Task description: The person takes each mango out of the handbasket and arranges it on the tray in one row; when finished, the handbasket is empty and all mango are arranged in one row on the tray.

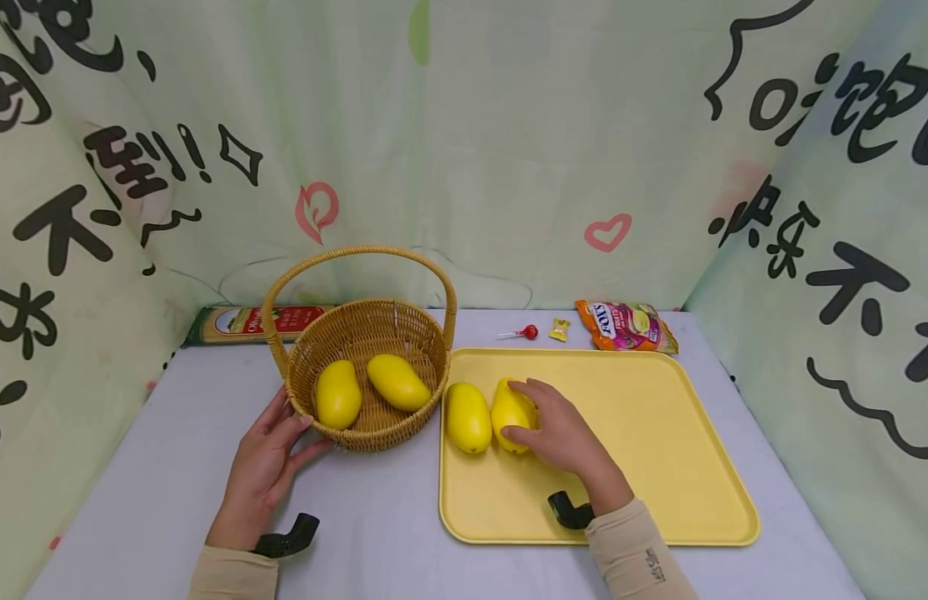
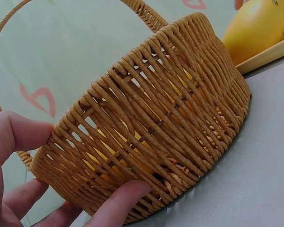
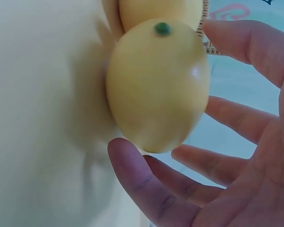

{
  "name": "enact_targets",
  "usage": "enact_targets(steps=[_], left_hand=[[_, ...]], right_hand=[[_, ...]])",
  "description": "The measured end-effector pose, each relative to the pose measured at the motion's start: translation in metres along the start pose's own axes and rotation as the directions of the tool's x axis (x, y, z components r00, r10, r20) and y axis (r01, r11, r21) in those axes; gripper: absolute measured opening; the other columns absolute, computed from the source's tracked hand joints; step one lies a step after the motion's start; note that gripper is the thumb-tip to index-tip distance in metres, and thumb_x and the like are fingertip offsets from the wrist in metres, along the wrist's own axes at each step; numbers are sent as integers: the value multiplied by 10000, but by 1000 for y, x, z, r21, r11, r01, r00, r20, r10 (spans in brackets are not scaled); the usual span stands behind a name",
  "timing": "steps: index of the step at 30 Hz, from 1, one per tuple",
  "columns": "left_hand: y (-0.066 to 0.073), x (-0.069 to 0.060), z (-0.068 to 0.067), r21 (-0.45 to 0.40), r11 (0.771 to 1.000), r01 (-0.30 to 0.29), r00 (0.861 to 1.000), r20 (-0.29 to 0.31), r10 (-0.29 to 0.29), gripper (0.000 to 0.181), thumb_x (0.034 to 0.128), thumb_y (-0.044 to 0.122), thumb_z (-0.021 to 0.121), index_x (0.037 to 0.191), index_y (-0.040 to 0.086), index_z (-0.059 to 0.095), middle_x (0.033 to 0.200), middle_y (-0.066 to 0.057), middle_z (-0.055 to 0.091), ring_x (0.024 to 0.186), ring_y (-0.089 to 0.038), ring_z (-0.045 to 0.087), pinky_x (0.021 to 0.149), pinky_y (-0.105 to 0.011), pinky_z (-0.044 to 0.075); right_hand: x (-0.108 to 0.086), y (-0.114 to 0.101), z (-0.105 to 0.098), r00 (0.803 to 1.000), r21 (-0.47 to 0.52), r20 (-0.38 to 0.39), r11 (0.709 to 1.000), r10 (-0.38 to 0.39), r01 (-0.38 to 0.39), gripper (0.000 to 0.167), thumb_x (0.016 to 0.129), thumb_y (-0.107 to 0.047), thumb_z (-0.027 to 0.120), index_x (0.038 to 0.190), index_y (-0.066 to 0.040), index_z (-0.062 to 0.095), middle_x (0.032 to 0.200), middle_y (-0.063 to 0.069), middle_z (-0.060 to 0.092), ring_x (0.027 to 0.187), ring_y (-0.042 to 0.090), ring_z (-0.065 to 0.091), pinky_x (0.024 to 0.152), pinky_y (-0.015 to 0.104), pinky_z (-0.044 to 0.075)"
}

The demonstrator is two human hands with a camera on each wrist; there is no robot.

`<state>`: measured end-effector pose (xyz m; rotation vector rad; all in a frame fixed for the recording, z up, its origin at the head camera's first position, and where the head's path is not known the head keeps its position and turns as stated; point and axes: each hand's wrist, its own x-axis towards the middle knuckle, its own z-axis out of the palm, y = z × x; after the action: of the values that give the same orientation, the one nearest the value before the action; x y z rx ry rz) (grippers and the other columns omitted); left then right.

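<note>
A woven basket (image 1: 370, 433) with a tall handle holds two yellow mangoes (image 1: 339, 395) (image 1: 398, 382). My left hand (image 1: 257, 467) grips the basket's left side, its digits spread over the weave (image 2: 146, 113) in the left wrist view. On the yellow tray (image 1: 621, 450), two more mangoes lie side by side near the left edge. My right hand (image 1: 565, 437) has its thumb and fingers curved round the right one (image 1: 509, 414); the left one (image 1: 468, 418) lies beside it. In the right wrist view the held mango (image 3: 156, 90) still sits against the tray, green tip showing.
Along the back edge of the table lie a green and red package (image 1: 232, 326), a red lollipop (image 1: 530, 332), a small yellow candy (image 1: 559, 330) and an orange and purple bag (image 1: 629, 327). Printed curtains surround the table at the back and sides.
</note>
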<state>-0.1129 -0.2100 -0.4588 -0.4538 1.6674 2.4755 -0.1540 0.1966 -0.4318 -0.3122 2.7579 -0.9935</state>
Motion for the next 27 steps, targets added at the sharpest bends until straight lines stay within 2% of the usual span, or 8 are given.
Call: enact_targets(steps=[7, 12, 16, 20, 27], left_hand=[[0, 2, -1, -1, 1000, -1, 1000, -3, 1, 741, 1104, 62, 510, 1689, 399, 204, 1788, 45, 173, 1574, -236, 334, 1051, -450, 575], [-1, 2, 0, 6, 1000, 7, 1000, -15, -7, 744, 1100, 68, 514, 1690, 397, 203, 1791, 52, 158, 1571, -236, 343, 1056, -455, 573], [-3, 2, 0, 11, 1000, 4, 1000, -22, -4, 747, 1096, 70, 519, 1694, 384, 200, 1789, 46, 166, 1557, -240, 357, 1048, -449, 581], [-3, 2, 2, 9, 1000, 1, 1000, -24, 0, 746, 1094, 69, 532, 1692, 383, 215, 1783, 49, 195, 1546, -241, 371, 1056, -457, 576], [-3, 2, -1, 3, 1000, 2, 999, -41, -2, 740, 1097, 69, 529, 1687, 395, 224, 1785, 55, 183, 1554, -242, 370, 1066, -474, 566]], right_hand=[[-5, -4, -9, 1000, 18, -7, 1000, 2, -2, 701, 959, -340, 777, 1575, -144, 504, 1677, 241, 375, 1472, 486, 449, 1202, 692, 376], [-12, -6, -17, 1000, 7, -23, 1000, -20, 21, 692, 972, -346, 761, 1581, -155, 494, 1676, 230, 384, 1388, 461, 547, 1145, 662, 463], [-18, -6, -23, 997, 24, -58, 998, -52, 53, 672, 981, -341, 752, 1572, -140, 503, 1665, 223, 404, 1359, 459, 572, 1049, 593, 568], [-27, -3, -27, 995, 87, -89, 995, -49, 57, 644, 980, -328, 760, 1552, -147, 525, 1639, 189, 451, 1367, 444, 573, 996, 536, 612], [-39, -5, -35, 990, 218, -137, 976, 33, -2, 527, 995, -348, 744, 1466, -162, 600, 1520, 126, 594, 1333, 361, 624, 1061, 550, 570]])
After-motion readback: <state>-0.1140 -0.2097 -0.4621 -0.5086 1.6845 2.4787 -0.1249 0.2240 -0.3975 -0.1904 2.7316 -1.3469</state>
